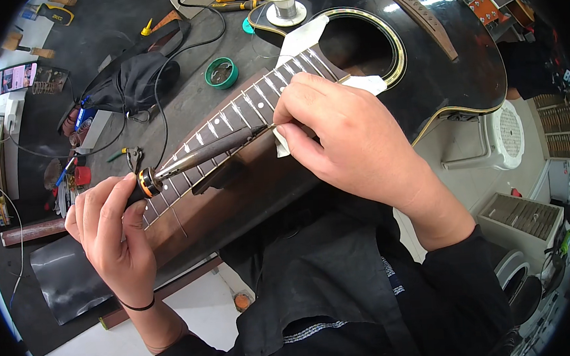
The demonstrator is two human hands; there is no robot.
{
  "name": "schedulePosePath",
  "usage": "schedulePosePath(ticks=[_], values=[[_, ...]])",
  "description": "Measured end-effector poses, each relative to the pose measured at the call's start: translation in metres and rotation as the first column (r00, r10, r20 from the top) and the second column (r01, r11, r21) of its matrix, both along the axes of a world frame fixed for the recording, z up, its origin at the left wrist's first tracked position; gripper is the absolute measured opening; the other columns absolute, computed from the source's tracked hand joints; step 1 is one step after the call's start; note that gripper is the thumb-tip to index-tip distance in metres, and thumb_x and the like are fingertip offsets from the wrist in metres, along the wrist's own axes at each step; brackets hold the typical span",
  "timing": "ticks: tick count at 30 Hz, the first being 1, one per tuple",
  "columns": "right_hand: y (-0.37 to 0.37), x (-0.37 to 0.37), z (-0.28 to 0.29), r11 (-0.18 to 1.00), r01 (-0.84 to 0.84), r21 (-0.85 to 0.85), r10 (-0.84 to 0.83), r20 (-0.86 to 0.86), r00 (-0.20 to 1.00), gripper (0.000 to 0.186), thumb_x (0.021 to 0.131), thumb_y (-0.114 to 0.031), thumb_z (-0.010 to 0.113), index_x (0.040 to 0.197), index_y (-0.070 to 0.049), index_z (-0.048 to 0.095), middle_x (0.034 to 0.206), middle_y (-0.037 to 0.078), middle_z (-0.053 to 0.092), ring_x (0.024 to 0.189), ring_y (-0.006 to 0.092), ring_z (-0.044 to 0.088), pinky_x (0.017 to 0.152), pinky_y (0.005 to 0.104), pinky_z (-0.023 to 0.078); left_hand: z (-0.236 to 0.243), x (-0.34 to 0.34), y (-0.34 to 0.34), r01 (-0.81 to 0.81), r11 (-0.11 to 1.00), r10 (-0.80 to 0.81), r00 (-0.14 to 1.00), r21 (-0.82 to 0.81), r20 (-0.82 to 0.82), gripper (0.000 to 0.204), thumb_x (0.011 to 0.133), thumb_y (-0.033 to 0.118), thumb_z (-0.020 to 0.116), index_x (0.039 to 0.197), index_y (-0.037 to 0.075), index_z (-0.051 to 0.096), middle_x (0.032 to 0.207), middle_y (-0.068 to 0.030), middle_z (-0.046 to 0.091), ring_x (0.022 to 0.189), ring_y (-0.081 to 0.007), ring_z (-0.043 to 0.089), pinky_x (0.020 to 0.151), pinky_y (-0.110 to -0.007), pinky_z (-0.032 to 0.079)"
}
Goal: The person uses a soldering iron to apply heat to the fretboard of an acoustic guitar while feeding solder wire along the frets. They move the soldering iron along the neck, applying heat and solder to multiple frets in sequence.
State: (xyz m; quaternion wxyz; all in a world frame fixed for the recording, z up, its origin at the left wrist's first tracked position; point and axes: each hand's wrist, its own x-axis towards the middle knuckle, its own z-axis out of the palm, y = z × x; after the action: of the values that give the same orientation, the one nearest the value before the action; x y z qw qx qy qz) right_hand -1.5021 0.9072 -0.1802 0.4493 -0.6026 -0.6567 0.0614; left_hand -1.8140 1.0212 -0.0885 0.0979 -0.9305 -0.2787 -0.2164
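Note:
My left hand [111, 226] is closed around the black and orange handle of a soldering iron [207, 150]. The iron slants over a guitar fretboard [229, 116], its dark tip close to the fingers of my right hand [351, 130]. Thumb and forefinger of that hand are pinched together at the fretboard's near edge; what they hold, if anything, is hidden. Several silvery frets with marks beside them cross the fretboard. White tape or paper [303, 41] covers part of the black guitar body [447, 90] beside the soundhole.
A spool of wire [283, 3] rests behind the fretboard, with a green cup [221, 72] to its left. A black cable [160, 87] crosses the dark bench. Green-handled pliers [133, 155] and a phone [17, 77] lie left. A white stool [494, 138] stands at right.

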Motion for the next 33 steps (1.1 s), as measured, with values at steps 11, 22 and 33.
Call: schedulePosePath(ticks=[11,22,33], values=[[0.0,0.0,-0.001,1.0,0.002,0.002,-0.002,0.0,1.0,0.01,0.098,-0.003,0.078,0.101,-0.003,0.068,0.096,0.013,0.068,0.087,0.0362,0.071,0.076,0.0473,0.056,0.0,0.0,-0.001,-0.009,1.0,0.009,1.0,0.0,-0.01,0.028,0.101,0.007,0.081,0.128,-0.001,0.081,0.119,-0.0125,0.08,0.113,-0.03,0.071,0.118,-0.044,0.042],[-0.003,0.004,0.001,1.0,-0.004,0.007,0.004,-0.074,0.997,0.009,0.1,-0.003,0.077,0.104,-0.003,0.069,0.096,0.012,0.067,0.08,0.032,0.07,0.073,0.0448,0.055,-0.001,-0.001,0.001,0.003,1.0,-0.003,1.0,0.006,-0.008,0.029,0.1,0.005,0.08,0.129,0.0,0.081,0.119,-0.0119,0.08,0.111,-0.0299,0.072,0.116,-0.043,0.044],[-0.025,0.015,0.008,0.993,0.093,-0.067,-0.098,-0.086,0.991,0.013,0.102,-0.006,0.076,0.112,-0.004,0.069,0.104,0.013,0.07,0.091,0.0368,0.073,0.082,0.0469,0.057,0.001,-0.001,0.002,0.009,1.0,-0.009,1.0,-0.007,-0.009,0.028,0.101,0.006,0.08,0.129,0.0,0.081,0.12,-0.0121,0.08,0.113,-0.0298,0.072,0.116,-0.043,0.043]])
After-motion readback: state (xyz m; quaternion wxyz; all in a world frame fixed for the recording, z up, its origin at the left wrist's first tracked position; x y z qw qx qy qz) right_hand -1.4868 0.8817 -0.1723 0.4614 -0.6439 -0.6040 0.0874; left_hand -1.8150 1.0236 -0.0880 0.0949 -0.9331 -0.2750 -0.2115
